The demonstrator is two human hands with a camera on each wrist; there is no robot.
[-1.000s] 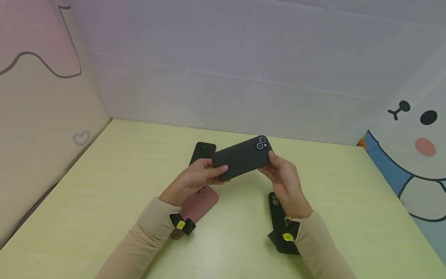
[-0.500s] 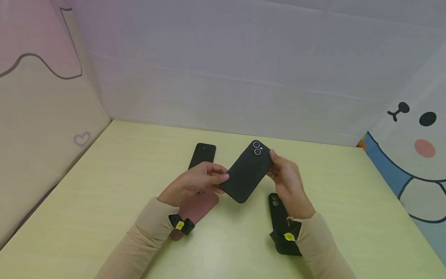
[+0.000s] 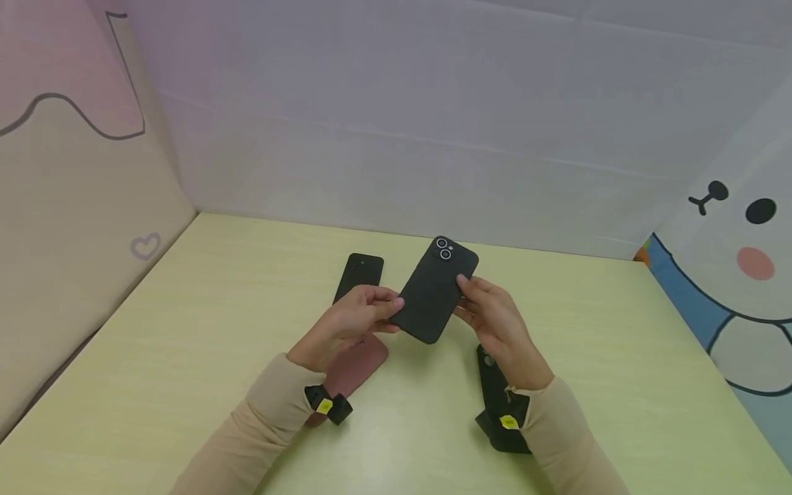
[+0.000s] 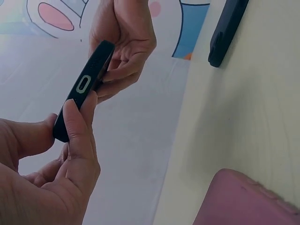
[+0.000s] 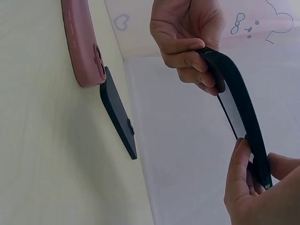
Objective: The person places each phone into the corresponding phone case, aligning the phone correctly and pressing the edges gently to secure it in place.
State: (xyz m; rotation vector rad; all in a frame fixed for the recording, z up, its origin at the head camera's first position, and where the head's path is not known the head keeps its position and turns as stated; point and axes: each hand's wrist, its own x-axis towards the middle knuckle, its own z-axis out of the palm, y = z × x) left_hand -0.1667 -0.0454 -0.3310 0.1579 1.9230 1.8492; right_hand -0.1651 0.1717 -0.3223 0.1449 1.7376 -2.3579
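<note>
A smartphone in a black case (image 3: 434, 292) is held up above the table, its two-lens camera back facing the head camera and its top tilted to the right. My left hand (image 3: 355, 320) pinches its lower left corner between thumb and fingers. On the right-hand edge, my right hand (image 3: 498, 320) grips it with the thumb on the back. The left wrist view shows the case's bottom end with its oval port opening (image 4: 83, 84). From the right wrist, the smartphone's glossy front (image 5: 233, 110) shows as a narrow pale reflection.
Another black phone (image 3: 360, 271) lies behind my left hand. A pink phone case (image 3: 357, 368) lies partly under my left wrist. Under my right wrist is a black phone case (image 3: 491, 385), partly hidden. Fabric walls border the pale table (image 3: 204, 309) at the back and sides.
The cased smartphone has turned from lying nearly sideways to a more upright slant, camera end swinging up and left. My right hand has moved from its top corner down along the edge.
</note>
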